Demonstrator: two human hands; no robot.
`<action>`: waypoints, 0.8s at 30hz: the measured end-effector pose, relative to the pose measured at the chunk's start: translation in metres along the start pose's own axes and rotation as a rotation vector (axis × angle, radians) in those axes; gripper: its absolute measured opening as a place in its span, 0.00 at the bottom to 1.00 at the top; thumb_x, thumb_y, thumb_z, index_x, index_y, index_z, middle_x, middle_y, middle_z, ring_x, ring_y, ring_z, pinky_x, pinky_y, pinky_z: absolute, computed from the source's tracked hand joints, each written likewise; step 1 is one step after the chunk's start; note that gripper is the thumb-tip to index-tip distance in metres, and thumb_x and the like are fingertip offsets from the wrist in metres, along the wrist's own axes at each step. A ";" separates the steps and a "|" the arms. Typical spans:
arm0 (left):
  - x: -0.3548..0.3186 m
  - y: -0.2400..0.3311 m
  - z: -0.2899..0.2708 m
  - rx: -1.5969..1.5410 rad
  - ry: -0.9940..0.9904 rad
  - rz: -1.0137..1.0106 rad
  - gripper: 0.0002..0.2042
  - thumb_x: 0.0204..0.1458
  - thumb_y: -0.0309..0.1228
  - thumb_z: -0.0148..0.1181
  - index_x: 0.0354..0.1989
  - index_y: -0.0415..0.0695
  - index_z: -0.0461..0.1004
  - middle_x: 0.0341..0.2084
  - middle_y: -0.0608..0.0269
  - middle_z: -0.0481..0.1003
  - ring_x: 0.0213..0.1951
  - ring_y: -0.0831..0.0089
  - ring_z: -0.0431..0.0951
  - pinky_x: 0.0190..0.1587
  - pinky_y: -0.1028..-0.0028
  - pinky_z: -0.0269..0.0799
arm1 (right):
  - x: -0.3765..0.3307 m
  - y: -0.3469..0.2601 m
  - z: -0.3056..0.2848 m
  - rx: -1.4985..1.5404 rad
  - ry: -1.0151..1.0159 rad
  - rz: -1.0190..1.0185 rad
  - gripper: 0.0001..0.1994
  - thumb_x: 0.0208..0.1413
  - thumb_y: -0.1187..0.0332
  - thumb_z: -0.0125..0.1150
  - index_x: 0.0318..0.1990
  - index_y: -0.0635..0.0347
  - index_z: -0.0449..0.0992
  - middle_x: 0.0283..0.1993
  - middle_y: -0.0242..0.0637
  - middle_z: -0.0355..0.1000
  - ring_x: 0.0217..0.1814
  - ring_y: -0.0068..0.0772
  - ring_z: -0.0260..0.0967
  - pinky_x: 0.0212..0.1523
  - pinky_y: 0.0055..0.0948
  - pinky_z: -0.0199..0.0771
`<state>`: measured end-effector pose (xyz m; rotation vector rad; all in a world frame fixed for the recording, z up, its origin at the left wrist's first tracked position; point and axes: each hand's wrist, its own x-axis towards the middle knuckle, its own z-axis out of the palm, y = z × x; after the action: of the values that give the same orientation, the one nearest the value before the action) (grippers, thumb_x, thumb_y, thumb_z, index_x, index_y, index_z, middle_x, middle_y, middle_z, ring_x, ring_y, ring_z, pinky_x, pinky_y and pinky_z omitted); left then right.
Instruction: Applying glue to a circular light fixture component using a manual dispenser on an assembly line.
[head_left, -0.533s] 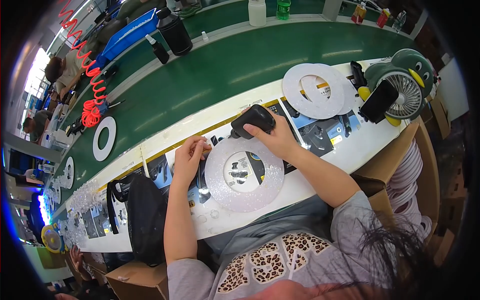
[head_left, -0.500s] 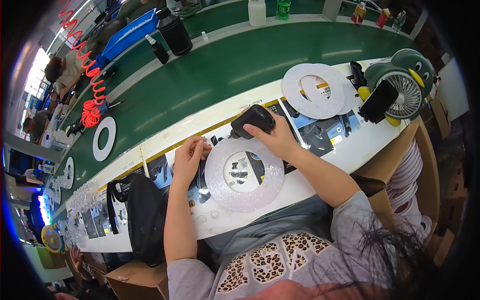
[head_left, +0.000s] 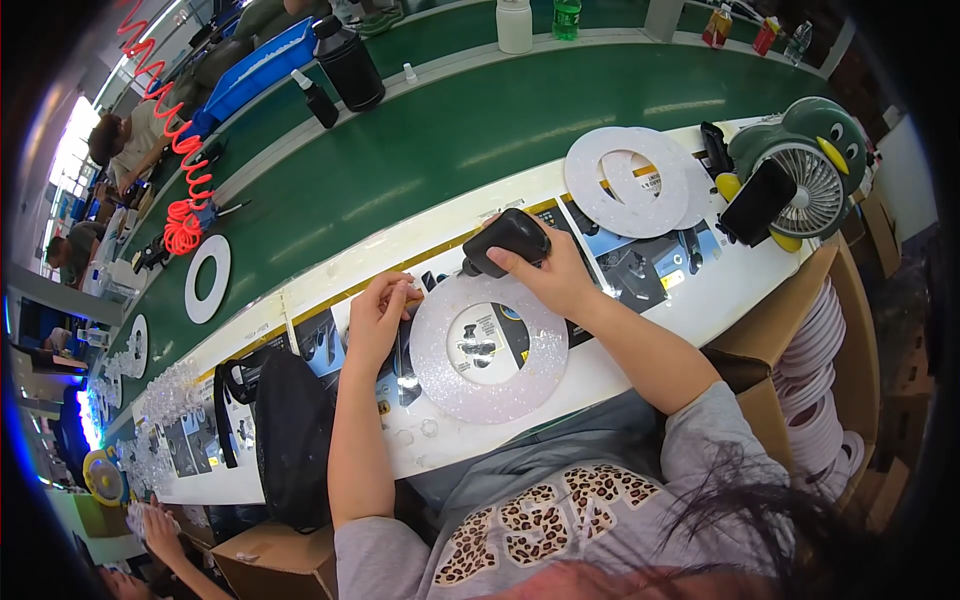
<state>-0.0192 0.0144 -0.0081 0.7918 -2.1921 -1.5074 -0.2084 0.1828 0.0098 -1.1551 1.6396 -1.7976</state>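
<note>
Leopard-print block letters (head_left: 537, 522) cross the grey shirt (head_left: 390, 560). Fine print, too small to read, marks sheets (head_left: 637, 275) on the worktop (head_left: 460, 442), some showing inside the near ring (head_left: 428, 347).

Shirt (head_left: 640, 532): light grey, short-sleeved, softly creased
Chest print (head_left: 535, 522): big block letters in tan and black leopard spots, edged in white
Left sleeve (head_left: 372, 550): plain grey, wide, ending near the elbow
Right sleeve (head_left: 705, 428): same grey, folded along the upper arm
Lower garment (head_left: 480, 475): bluish-grey cloth, wrinkled across the lap
Forearms (head_left: 358, 450): bare
Fingers (head_left: 508, 260): bare
Hair (head_left: 735, 515): loose strands
</note>
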 end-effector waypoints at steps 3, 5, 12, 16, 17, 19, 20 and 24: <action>0.000 0.000 0.000 -0.009 -0.002 0.004 0.09 0.60 0.28 0.49 0.41 0.37 0.72 0.29 0.61 0.77 0.32 0.79 0.77 0.29 0.82 0.69 | 0.000 0.002 0.000 0.003 0.006 -0.011 0.16 0.52 0.62 0.64 0.43 0.64 0.73 0.31 0.38 0.75 0.31 0.25 0.70 0.35 0.23 0.68; 0.000 0.000 0.000 -0.013 -0.002 0.007 0.09 0.60 0.28 0.49 0.41 0.37 0.72 0.28 0.61 0.77 0.32 0.79 0.77 0.29 0.82 0.69 | 0.000 0.002 -0.001 -0.011 0.005 -0.012 0.16 0.52 0.62 0.64 0.43 0.64 0.73 0.31 0.38 0.75 0.31 0.25 0.70 0.35 0.23 0.68; 0.000 0.001 0.000 -0.023 -0.002 0.007 0.09 0.60 0.28 0.49 0.41 0.36 0.72 0.28 0.61 0.77 0.32 0.79 0.77 0.29 0.83 0.68 | 0.001 0.001 0.000 -0.012 0.009 -0.019 0.15 0.52 0.63 0.64 0.42 0.64 0.73 0.31 0.38 0.75 0.31 0.25 0.69 0.35 0.23 0.67; 0.000 0.000 0.000 -0.010 -0.001 0.007 0.09 0.60 0.28 0.49 0.41 0.36 0.72 0.28 0.61 0.77 0.31 0.79 0.77 0.29 0.83 0.68 | 0.001 0.002 0.000 0.004 0.006 -0.022 0.15 0.52 0.63 0.64 0.42 0.64 0.73 0.31 0.38 0.75 0.31 0.25 0.69 0.35 0.23 0.67; 0.000 0.000 0.000 -0.010 -0.002 0.008 0.09 0.60 0.28 0.49 0.41 0.36 0.72 0.28 0.61 0.77 0.31 0.79 0.77 0.29 0.83 0.68 | 0.001 0.001 -0.001 -0.002 0.005 -0.018 0.15 0.52 0.63 0.64 0.42 0.64 0.73 0.31 0.38 0.75 0.31 0.25 0.69 0.34 0.23 0.67; 0.001 0.001 0.001 -0.021 -0.003 0.003 0.09 0.60 0.28 0.49 0.40 0.36 0.72 0.28 0.61 0.77 0.31 0.79 0.77 0.29 0.83 0.68 | 0.001 0.000 -0.002 -0.008 0.005 -0.012 0.15 0.52 0.63 0.64 0.42 0.64 0.73 0.31 0.38 0.75 0.31 0.24 0.70 0.34 0.23 0.67; 0.000 -0.001 0.001 -0.020 -0.001 0.002 0.09 0.60 0.28 0.49 0.40 0.36 0.72 0.28 0.61 0.77 0.31 0.79 0.77 0.29 0.83 0.68 | 0.001 -0.001 -0.001 -0.005 0.005 -0.012 0.15 0.52 0.63 0.64 0.42 0.64 0.73 0.31 0.38 0.75 0.31 0.24 0.70 0.34 0.23 0.68; 0.000 -0.001 0.001 -0.024 0.006 0.031 0.09 0.60 0.30 0.49 0.41 0.38 0.73 0.28 0.64 0.78 0.26 0.82 0.72 0.25 0.84 0.64 | 0.000 0.000 0.000 0.011 0.008 -0.021 0.16 0.52 0.63 0.65 0.42 0.64 0.73 0.31 0.37 0.75 0.31 0.23 0.70 0.34 0.22 0.68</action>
<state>-0.0197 0.0147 -0.0098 0.7503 -2.1673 -1.5117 -0.2086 0.1833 0.0098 -1.1656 1.6262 -1.8245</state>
